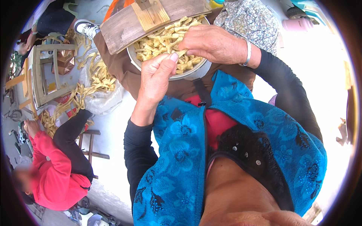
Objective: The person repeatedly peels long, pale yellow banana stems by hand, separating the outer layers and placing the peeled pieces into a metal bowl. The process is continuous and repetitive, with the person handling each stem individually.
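My left hand (159, 72) pinches one end of a pale yellow strip (181, 52) between thumb and curled fingers. My right hand (210, 43) has its fingertips closed on the strip's other end, so a short piece spans the gap between them. Both hands are over the near side of a round metal basin (181, 76). Heaped inside are many knotted pale yellow strips (158, 42); what they are made of I cannot tell. A wooden board (181, 8) with a lighter cross-piece lies across the basin's far rim. The basin rests at my lap on brown cloth (121, 65).
Left of me, long yellow strips (99, 73) spill from a clear plastic bag (104, 99) beside an upturned wooden frame (56, 73). A seated person in a red top (56, 169) and another person's shoe (86, 28) are near. A patterned cloth bundle (249, 22) sits right of the basin.
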Tool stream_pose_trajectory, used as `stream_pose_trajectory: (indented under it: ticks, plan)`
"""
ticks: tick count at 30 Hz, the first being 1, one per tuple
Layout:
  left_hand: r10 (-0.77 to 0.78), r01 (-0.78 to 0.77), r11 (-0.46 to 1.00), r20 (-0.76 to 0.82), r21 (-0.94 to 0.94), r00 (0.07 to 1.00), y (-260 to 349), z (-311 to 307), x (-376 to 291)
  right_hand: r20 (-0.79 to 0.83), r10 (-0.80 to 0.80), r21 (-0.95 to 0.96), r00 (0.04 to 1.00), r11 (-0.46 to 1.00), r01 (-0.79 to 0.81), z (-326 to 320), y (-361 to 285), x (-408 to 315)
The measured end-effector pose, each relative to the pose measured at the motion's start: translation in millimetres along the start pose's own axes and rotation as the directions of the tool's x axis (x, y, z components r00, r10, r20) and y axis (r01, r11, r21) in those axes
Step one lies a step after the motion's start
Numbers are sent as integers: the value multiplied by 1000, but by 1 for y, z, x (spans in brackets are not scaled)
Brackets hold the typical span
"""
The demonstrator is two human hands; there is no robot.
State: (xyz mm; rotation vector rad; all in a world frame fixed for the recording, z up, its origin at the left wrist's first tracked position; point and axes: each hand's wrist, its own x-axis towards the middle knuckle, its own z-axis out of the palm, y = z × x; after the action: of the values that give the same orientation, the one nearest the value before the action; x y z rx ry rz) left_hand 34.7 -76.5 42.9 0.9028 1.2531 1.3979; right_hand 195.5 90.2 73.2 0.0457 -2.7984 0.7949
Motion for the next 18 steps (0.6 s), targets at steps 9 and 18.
stream_pose_trajectory:
  ticks: [9,18]
  plan:
    - [307,-205,928,-328,311,893,-35,-21,55,-235,368,371,900,889,-267,39,38,25]
    - [101,-79,995,-416,68,904,-46,-51,115,-304,493,285,815,863,-416,55,92,66]
